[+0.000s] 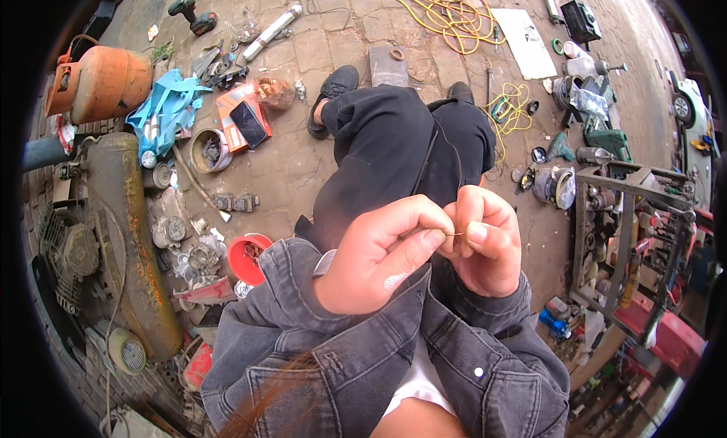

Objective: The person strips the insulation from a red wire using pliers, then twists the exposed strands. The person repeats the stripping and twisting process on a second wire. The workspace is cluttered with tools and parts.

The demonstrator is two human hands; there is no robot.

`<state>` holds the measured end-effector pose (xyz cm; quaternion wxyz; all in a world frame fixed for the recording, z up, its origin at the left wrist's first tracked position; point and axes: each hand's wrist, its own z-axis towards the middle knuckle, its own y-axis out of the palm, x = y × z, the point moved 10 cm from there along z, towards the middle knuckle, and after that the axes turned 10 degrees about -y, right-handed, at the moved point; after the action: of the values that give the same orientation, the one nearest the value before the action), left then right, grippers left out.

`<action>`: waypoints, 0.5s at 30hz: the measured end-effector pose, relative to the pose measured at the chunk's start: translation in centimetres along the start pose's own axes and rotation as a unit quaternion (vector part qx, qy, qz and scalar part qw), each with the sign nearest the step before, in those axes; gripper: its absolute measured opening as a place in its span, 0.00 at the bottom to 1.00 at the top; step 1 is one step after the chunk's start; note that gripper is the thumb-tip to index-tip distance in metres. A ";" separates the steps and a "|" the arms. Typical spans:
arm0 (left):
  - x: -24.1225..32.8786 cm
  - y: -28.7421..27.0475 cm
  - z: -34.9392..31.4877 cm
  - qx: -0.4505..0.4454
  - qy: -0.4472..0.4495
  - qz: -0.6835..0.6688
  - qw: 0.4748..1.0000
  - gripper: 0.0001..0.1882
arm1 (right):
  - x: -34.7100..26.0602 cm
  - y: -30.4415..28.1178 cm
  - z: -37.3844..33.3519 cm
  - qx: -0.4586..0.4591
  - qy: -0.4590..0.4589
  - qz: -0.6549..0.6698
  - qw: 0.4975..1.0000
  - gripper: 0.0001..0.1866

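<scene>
Both my hands meet in front of my jacket, with their fingertips almost touching. My left hand [379,260] is closed, its thumb and bent forefinger pinched together. My right hand [491,245] is closed too, thumb pressed against curled fingers. A thin copper-coloured wire [459,234] runs between the two pinches; its ends are hidden in the fingers. A fine dark strand [459,158] rises from the hands over my black trousers [386,154]; I cannot tell if it is the same wire.
On the left stand an orange gas cylinder [113,82], a long rusty tank [125,241] and a red bowl [246,260]. A phone [248,125] lies on an orange box. Ahead are a cordless drill [192,14] and yellow cable [454,14]. A metal frame [625,241] stands at right.
</scene>
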<state>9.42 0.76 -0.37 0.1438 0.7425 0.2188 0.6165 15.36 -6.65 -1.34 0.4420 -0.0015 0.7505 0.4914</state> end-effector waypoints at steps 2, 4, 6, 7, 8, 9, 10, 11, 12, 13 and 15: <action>-0.1 -2.0 0.0 0.044 0.008 -0.103 0.994 0.06 | -1.3 -0.4 0.3 -0.002 -0.013 0.105 0.994 0.13; 0.3 -3.9 -0.4 0.091 0.054 -0.152 0.983 0.09 | -5.5 -1.6 0.2 0.005 -0.127 0.193 0.973 0.11; 0.5 -4.1 -0.6 0.073 0.063 -0.146 0.985 0.08 | -8.0 -2.6 0.0 0.003 -0.168 0.124 0.978 0.13; 0.4 -4.0 -0.7 0.074 0.053 -0.128 0.988 0.08 | -9.3 -3.2 0.1 0.010 -0.196 0.055 0.979 0.15; 0.3 -3.7 -0.7 0.044 0.046 -0.135 0.989 0.07 | -10.5 -4.4 0.0 0.054 -0.227 0.007 0.972 0.15; 0.5 -3.1 -0.6 0.004 0.043 -0.144 0.989 0.08 | -11.5 -5.3 0.0 0.093 -0.257 -0.022 0.962 0.16; 0.1 -3.3 -0.7 0.014 0.023 -0.148 0.989 0.07 | -12.6 -6.1 -0.2 0.135 -0.293 -0.127 0.938 0.14; 0.3 -3.4 -0.7 0.032 0.029 -0.122 0.992 0.07 | -13.6 -6.5 -0.7 0.193 -0.320 -0.294 0.880 0.02; 0.4 -3.4 -0.7 0.049 0.034 -0.097 0.994 0.07 | -13.9 -6.0 -0.9 0.217 -0.321 -0.455 0.802 0.08; 0.5 -3.5 -0.7 0.069 0.034 -0.072 0.994 0.07 | -14.1 -5.1 -1.2 0.240 -0.322 -0.597 0.695 0.16; 1.0 -3.1 -0.5 0.085 0.049 -0.015 0.995 0.07 | -12.4 -4.8 -1.0 0.224 -0.307 -0.584 0.717 0.25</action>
<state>8.60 3.88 -0.89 0.0785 0.7175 0.2886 0.6291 24.39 -15.20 3.53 0.8348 -0.1889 0.5119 -0.0731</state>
